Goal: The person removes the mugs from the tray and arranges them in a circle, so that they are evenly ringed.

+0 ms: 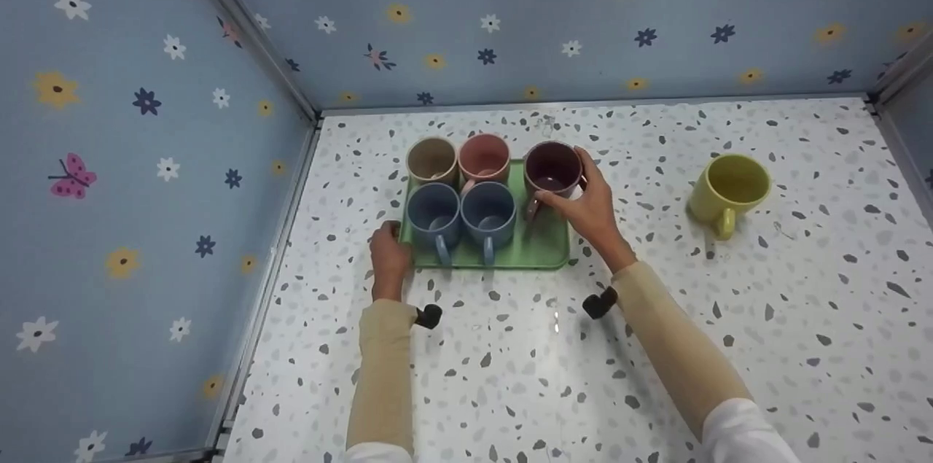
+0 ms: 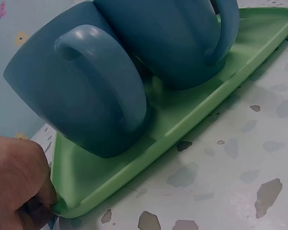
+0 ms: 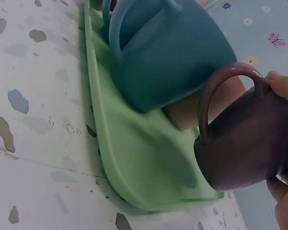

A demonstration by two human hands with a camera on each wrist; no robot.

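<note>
Right hand (image 1: 592,214): arm outstretched, we grip the maroon mug (image 1: 552,170).
Left hand (image 1: 390,256): we clasp the green tray (image 1: 543,250) at its edge.

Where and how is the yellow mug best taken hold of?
Probably by its handle, coming in from the near side of the head view: the yellow mug appears to stand upright, and the handle juts out that way. It stands apart from the green tray and its mugs, so nothing seems to block the approach.
</note>
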